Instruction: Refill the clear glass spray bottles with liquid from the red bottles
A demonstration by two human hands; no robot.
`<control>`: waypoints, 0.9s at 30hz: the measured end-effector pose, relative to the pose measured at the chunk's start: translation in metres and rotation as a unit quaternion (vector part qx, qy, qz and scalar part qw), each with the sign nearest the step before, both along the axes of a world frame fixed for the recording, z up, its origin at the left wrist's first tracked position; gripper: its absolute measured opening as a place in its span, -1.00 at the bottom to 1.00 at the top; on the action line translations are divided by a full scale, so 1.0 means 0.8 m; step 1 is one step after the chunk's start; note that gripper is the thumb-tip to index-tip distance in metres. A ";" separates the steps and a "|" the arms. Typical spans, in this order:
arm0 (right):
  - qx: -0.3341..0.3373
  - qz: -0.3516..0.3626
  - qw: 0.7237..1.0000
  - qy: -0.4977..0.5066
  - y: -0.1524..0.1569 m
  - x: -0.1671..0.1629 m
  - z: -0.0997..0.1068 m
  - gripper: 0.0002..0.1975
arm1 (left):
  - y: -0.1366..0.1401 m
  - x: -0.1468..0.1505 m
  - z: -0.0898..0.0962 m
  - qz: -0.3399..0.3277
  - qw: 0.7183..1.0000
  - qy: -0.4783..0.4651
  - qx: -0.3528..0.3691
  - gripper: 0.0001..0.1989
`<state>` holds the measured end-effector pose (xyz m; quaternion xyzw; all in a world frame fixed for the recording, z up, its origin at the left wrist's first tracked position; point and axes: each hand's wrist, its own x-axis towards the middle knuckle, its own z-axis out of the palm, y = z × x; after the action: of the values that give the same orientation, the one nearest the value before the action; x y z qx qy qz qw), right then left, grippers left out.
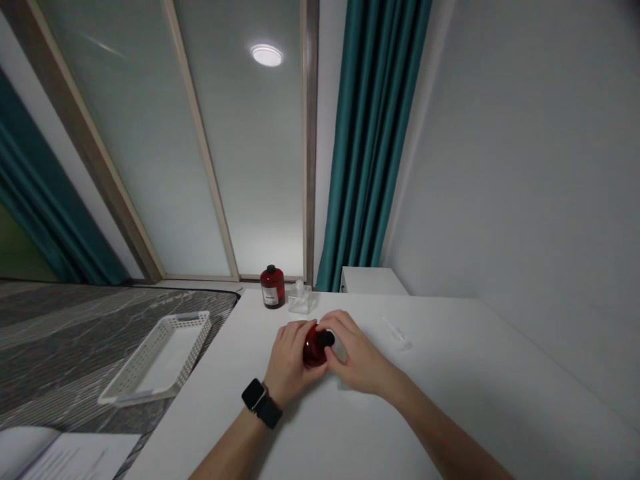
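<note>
Over the white table (390, 413), my left hand (290, 363) is wrapped round the side of a dark red bottle (312, 351). My right hand (353, 357) has its thumb and fingers closed about the bottle's black cap (327, 339). The cap is tilted to the right, toward my right hand. A second red bottle (273, 288), with a black cap and a white label, stands upright at the table's far edge. Beside it sits a clear glass bottle (300, 300). A small clear plastic piece (397, 332) lies to the right of my hands.
Left of the table is a white plastic basket (113, 395) on a dark striped surface. An open book (75, 457) is at the lower left. Behind the table stand a white cabinet (375, 280), a teal curtain (370, 147) and frosted glass doors (255, 167). A wall (525, 167) bounds the right.
</note>
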<state>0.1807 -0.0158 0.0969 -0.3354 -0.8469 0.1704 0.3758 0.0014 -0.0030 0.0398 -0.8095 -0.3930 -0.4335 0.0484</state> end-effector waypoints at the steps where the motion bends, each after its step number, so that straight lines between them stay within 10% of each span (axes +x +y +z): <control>1: 0.002 -0.007 1.000 0.011 -0.002 0.000 -0.003 -0.65 | 0.000 0.000 0.001 0.000 1.000 0.000 0.002 -0.39; 6: 0.018 -0.091 0.996 0.010 -0.007 0.001 -0.021 -0.89 | -0.004 0.002 0.004 -0.002 1.000 0.007 0.014 -0.41; 22: 0.048 -0.052 0.997 0.042 -0.013 -0.004 -0.015 -0.54 | -0.003 0.001 0.004 -0.002 1.000 0.010 0.015 -0.38; 27: 0.027 -0.119 0.992 0.016 -0.010 -0.005 -0.015 -0.78 | -0.003 -0.001 0.000 0.001 1.000 0.009 0.009 -0.35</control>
<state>0.1768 -0.0240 0.0848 -0.4208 -0.7991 0.1069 0.4159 0.0008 -0.0053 0.0399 -0.8124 -0.3892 -0.4301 0.0596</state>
